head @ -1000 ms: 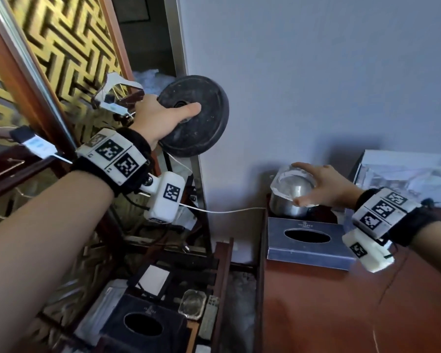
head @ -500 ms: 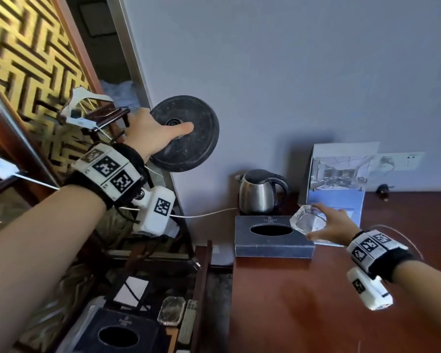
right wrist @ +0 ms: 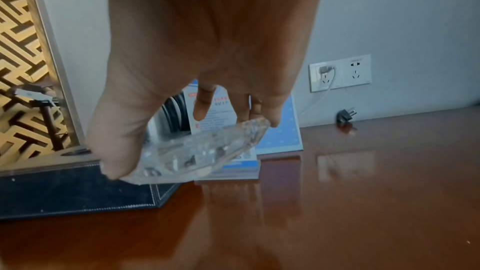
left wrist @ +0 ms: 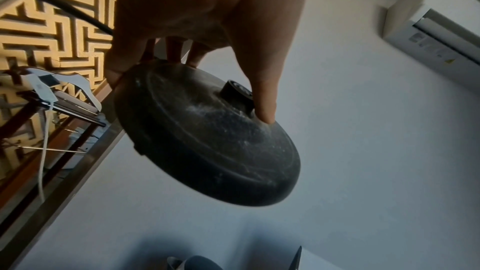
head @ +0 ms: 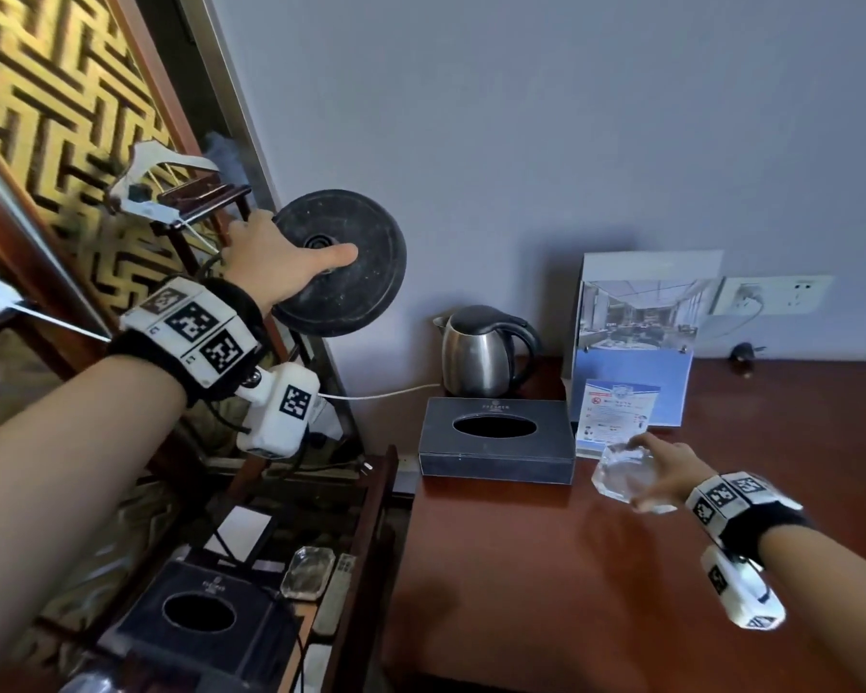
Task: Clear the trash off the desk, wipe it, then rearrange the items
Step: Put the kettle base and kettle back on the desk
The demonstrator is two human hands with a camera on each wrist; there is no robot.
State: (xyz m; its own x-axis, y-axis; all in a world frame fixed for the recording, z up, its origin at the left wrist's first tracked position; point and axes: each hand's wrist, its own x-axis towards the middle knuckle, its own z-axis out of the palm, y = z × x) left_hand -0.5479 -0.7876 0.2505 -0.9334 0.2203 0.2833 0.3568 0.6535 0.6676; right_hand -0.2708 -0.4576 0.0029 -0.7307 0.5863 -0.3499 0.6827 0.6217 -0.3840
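Reddish-brown polished wooden desk point(head: 546, 567) shows no visible trash and a glossy surface; whether wiping is finished cannot be confirmed. Rearranging appears under way. Right hand point(head: 668, 472) grips a clear faceted glass ashtray point(head: 626, 475), tilted, just above the desk near its back edge, beside the dark rectangular tissue box point(head: 496, 437). Left hand point(head: 271, 262) clamps a black round kettle base point(head: 341, 262) aloft, off the desk's left edge. Steel kettle point(head: 481, 352) stands at the back-left corner.

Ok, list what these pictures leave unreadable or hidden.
- Small card, head view: print too small to read.
- Glass ashtray, right wrist view: blurred; contents unclear.
- Black disc, left wrist view: far face turned away.
- Kettle, head view: its foot hidden behind the tissue box.
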